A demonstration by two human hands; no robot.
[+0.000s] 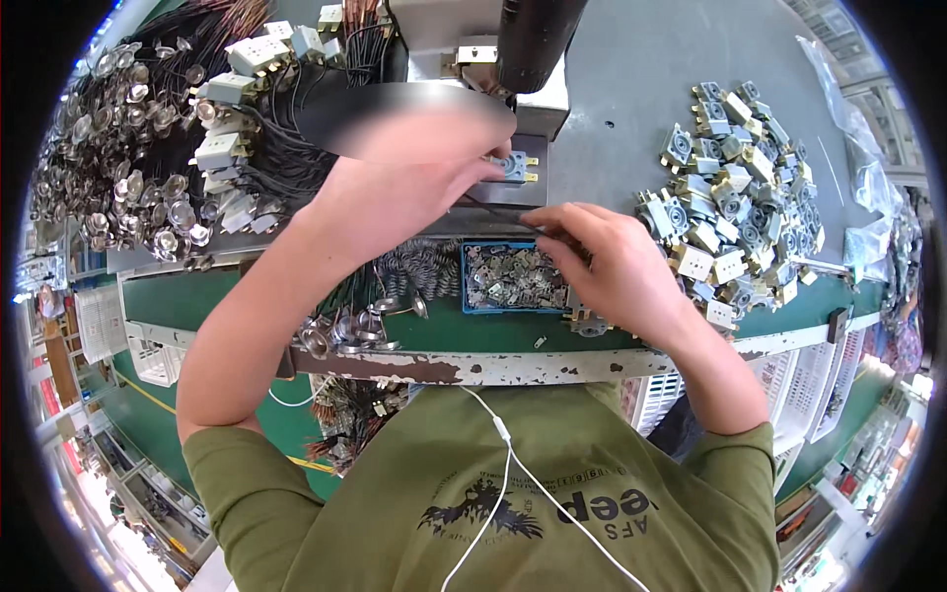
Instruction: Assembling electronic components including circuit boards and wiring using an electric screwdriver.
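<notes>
My left hand [424, 148] reaches across the bench under a black press column [533, 44]. Its fingertips are closed on the left side of a small grey block with brass terminals [512, 169], which sits on a metal fixture; part of this hand is blurred. Just nearer to me, my right hand [612, 252] is closed, with thumb and forefinger pinching the end of a thin dark wire [490, 206]. The wire's other end goes out of sight beneath my left hand. In front of the fixture, a blue tray [464, 286] holds small metal pieces.
Similar grey blocks [735, 187] lie heaped at right. On the left are white-grey blocks [222, 148] with black wires and a large pile of round metal discs [148, 187]. Springs [419, 266] lie left of the tray. A chipped bench edge [473, 369] runs before me.
</notes>
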